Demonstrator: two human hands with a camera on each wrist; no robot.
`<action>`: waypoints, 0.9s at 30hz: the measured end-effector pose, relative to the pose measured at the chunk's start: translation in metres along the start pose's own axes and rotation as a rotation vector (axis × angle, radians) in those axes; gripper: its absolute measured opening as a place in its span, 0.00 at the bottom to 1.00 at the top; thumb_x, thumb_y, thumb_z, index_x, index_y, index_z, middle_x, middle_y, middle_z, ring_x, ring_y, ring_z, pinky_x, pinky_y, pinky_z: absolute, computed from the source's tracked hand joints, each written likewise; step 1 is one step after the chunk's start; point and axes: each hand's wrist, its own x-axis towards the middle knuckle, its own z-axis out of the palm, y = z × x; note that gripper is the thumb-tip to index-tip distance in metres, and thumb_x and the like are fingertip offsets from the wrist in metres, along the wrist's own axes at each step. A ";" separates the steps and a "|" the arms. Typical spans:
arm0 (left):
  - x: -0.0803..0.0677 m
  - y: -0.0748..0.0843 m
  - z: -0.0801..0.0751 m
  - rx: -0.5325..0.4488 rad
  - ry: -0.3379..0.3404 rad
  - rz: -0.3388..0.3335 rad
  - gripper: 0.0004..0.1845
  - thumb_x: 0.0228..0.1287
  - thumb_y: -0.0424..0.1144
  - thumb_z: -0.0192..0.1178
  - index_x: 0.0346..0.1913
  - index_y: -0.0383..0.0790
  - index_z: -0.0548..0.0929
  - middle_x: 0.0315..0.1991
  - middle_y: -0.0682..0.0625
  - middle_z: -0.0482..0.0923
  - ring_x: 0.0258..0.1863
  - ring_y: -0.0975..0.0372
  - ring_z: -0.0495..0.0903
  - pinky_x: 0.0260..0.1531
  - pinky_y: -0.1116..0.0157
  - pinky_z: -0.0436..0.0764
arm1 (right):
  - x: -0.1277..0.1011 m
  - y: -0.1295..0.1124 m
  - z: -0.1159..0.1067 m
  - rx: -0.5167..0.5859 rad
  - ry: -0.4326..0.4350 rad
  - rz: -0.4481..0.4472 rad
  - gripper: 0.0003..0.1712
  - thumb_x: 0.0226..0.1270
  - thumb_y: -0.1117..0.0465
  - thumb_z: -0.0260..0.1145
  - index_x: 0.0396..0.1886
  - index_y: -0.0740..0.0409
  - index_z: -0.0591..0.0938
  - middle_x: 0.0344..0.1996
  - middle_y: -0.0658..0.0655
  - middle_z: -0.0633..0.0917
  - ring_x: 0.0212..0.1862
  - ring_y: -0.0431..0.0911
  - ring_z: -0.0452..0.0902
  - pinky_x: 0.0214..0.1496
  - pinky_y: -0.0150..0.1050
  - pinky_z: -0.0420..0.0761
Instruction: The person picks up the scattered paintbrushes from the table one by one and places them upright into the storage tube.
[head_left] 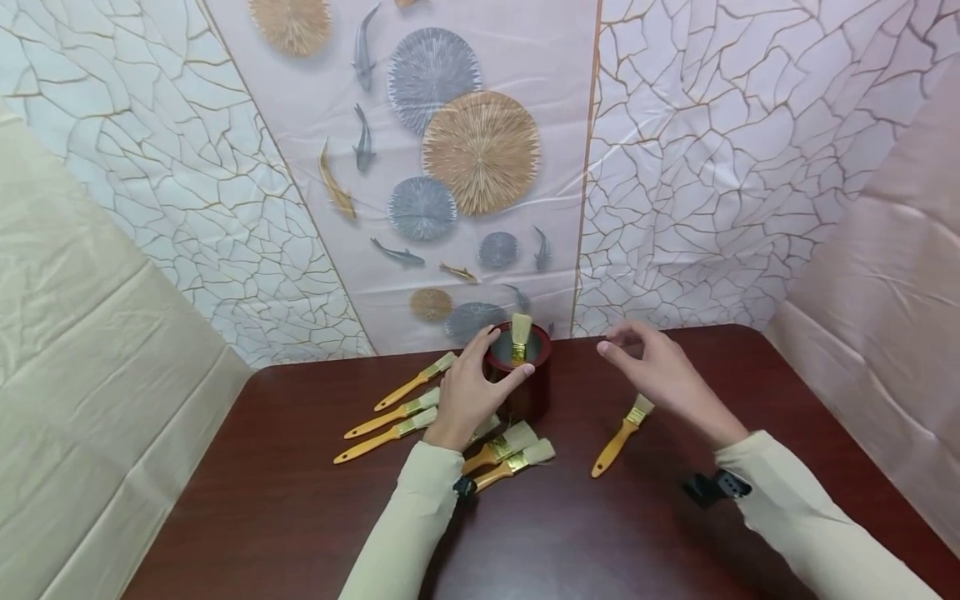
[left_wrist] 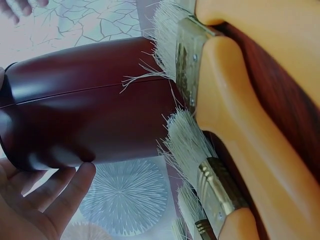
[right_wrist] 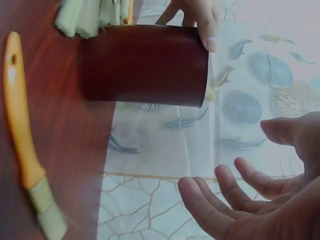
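A dark red cylindrical container (head_left: 528, 402) stands upright toward the back of the table. My left hand (head_left: 471, 396) holds it near the rim, thumb on one side and fingers on the other. One paintbrush (head_left: 521, 331) stands inside, bristles up, its handle hidden by the container wall. Right of the container, my right hand (head_left: 663, 375) hovers in the air, fingers loosely bent and apart; the right wrist view shows nothing in its palm. Below that hand lies a single paintbrush (head_left: 621, 440) with a yellow-orange handle, bristles pointing away.
Left of the container, several paintbrushes (head_left: 397, 433) lie fanned out on the dark wood table (head_left: 255, 500). More paintbrushes (head_left: 517, 462) lie in front of it, partly hidden by my left wrist. A patterned cloth (head_left: 465, 275) hangs behind the table's back edge.
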 end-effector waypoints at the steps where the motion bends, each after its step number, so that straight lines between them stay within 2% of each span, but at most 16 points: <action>1: 0.000 0.000 -0.001 -0.004 0.002 -0.003 0.51 0.58 0.81 0.60 0.79 0.58 0.70 0.80 0.54 0.65 0.75 0.49 0.70 0.64 0.38 0.76 | -0.003 0.002 -0.001 -0.005 -0.008 0.007 0.27 0.81 0.45 0.63 0.63 0.63 0.78 0.58 0.67 0.83 0.61 0.63 0.80 0.59 0.60 0.78; 6: 0.001 -0.001 -0.004 -0.002 0.003 -0.015 0.52 0.57 0.82 0.59 0.79 0.58 0.70 0.81 0.56 0.64 0.76 0.49 0.70 0.64 0.38 0.76 | -0.012 0.018 -0.003 -0.059 -0.041 0.045 0.29 0.80 0.45 0.64 0.62 0.66 0.77 0.54 0.69 0.85 0.55 0.62 0.82 0.51 0.54 0.81; 11: 0.002 -0.001 -0.006 -0.006 0.011 -0.015 0.51 0.57 0.81 0.61 0.79 0.58 0.70 0.80 0.56 0.65 0.75 0.48 0.71 0.63 0.37 0.76 | -0.017 0.036 -0.001 -0.121 -0.171 0.122 0.33 0.78 0.44 0.65 0.59 0.72 0.78 0.41 0.65 0.86 0.38 0.52 0.83 0.37 0.45 0.80; 14: 0.002 -0.001 -0.006 -0.010 0.022 -0.012 0.51 0.57 0.81 0.61 0.79 0.58 0.71 0.80 0.56 0.65 0.75 0.48 0.71 0.63 0.37 0.76 | -0.017 0.050 0.002 -0.100 -0.245 0.189 0.32 0.79 0.45 0.65 0.55 0.74 0.78 0.33 0.61 0.85 0.31 0.47 0.82 0.33 0.42 0.81; 20: 0.000 -0.002 -0.002 -0.002 0.004 -0.020 0.51 0.57 0.81 0.61 0.80 0.59 0.70 0.80 0.56 0.64 0.75 0.47 0.71 0.64 0.37 0.75 | -0.018 0.081 0.014 -0.015 -0.333 0.327 0.24 0.80 0.50 0.65 0.40 0.71 0.81 0.28 0.57 0.86 0.29 0.45 0.85 0.34 0.40 0.87; 23: 0.000 -0.002 0.000 -0.006 0.005 -0.018 0.51 0.57 0.81 0.62 0.79 0.58 0.70 0.80 0.55 0.65 0.75 0.47 0.71 0.64 0.37 0.75 | -0.019 0.090 0.021 -0.006 -0.353 0.353 0.25 0.79 0.48 0.66 0.34 0.68 0.84 0.21 0.57 0.86 0.23 0.46 0.85 0.30 0.41 0.87; 27: 0.000 -0.002 0.001 -0.019 0.000 -0.008 0.51 0.58 0.80 0.62 0.79 0.58 0.70 0.81 0.56 0.64 0.75 0.47 0.71 0.64 0.37 0.75 | -0.017 0.096 0.028 -0.031 -0.327 0.385 0.27 0.78 0.45 0.65 0.31 0.67 0.84 0.17 0.57 0.85 0.19 0.45 0.84 0.26 0.40 0.86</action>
